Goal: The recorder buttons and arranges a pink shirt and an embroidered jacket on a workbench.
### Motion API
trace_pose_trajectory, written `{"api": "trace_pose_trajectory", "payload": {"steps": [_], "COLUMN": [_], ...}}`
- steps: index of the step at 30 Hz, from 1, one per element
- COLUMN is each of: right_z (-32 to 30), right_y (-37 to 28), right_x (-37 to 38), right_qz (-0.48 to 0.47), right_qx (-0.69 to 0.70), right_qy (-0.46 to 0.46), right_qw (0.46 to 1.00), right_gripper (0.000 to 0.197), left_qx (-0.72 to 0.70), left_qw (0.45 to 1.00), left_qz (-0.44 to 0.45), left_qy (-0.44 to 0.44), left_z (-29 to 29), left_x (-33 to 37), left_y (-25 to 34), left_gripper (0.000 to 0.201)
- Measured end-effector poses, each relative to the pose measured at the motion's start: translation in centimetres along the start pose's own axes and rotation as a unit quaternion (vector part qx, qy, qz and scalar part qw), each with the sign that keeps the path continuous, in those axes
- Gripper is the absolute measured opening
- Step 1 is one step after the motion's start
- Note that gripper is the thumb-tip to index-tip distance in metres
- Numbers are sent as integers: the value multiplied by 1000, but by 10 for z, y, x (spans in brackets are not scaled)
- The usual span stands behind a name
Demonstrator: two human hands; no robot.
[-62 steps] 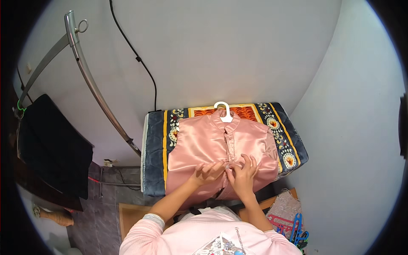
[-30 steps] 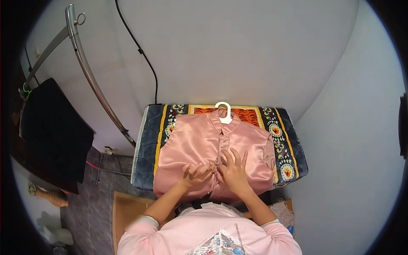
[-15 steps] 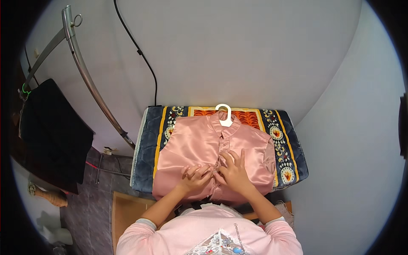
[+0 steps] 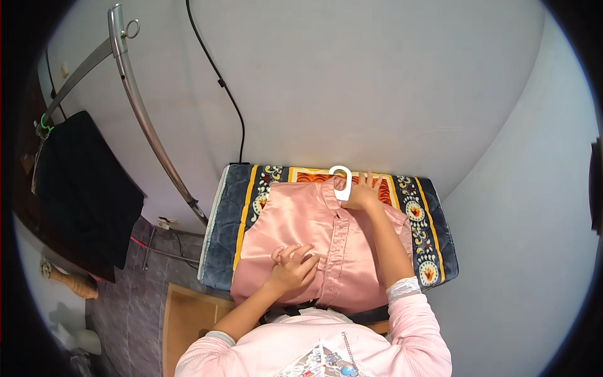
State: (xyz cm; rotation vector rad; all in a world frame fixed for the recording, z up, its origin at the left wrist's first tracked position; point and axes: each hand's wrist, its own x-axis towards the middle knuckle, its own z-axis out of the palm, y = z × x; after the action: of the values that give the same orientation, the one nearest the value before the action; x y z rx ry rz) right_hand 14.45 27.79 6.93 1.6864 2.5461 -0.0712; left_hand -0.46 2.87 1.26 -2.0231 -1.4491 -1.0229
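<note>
A shiny pink sleeveless top (image 4: 286,217) lies front up, its button front closed down the middle. From its stand-up collar rises the hook of a white hanger (image 4: 342,188). My right hand (image 4: 365,193) is at the collar just right of the hook, fingers spread and pointing to the far edge; the thumb side is partly hidden. Lower down, my left hand (image 4: 294,267) rests on the left front panel beside the button strip, its fingers apart and slightly bent, with nothing seen in them.
The top lies on a patterned padded blanket (image 4: 220,251) over a table against the wall. A curved metal rack (image 4: 147,125) stands at left, with a dark cloth (image 4: 88,188) hanging on it. A black cable (image 4: 220,81) runs down the wall. Below left is a wooden board (image 4: 188,320).
My right hand has left the button strip and reached up and away to the collar beside the hanger hook. My left hand has shifted slightly off the strip. The button front now lies flatter.
</note>
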Motion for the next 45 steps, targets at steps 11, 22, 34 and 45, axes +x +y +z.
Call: {"api": "trace_pose_trajectory", "payload": {"steps": [11, 22, 34, 45], "right_z": [5, 30, -122, -107], "right_y": [-5, 3, -13, 4], "right_x": [10, -29, -57, 65], "right_qz": [37, -50, -40, 30], "right_qx": [-20, -27, -60, -70], "right_qy": [1, 427, 671, 622], "right_qw": [999, 903, 738, 779], "right_gripper": [59, 49, 34, 36], "left_qx": [30, 64, 208, 58], "left_qw": [999, 997, 977, 991], "left_qz": [21, -3, 21, -27], "left_qy": [-17, -36, 46, -118], "left_z": [-9, -12, -24, 19], "left_x": [7, 2, 31, 35], "left_y": [0, 10, -10, -18], "left_gripper": [16, 33, 34, 37]}}
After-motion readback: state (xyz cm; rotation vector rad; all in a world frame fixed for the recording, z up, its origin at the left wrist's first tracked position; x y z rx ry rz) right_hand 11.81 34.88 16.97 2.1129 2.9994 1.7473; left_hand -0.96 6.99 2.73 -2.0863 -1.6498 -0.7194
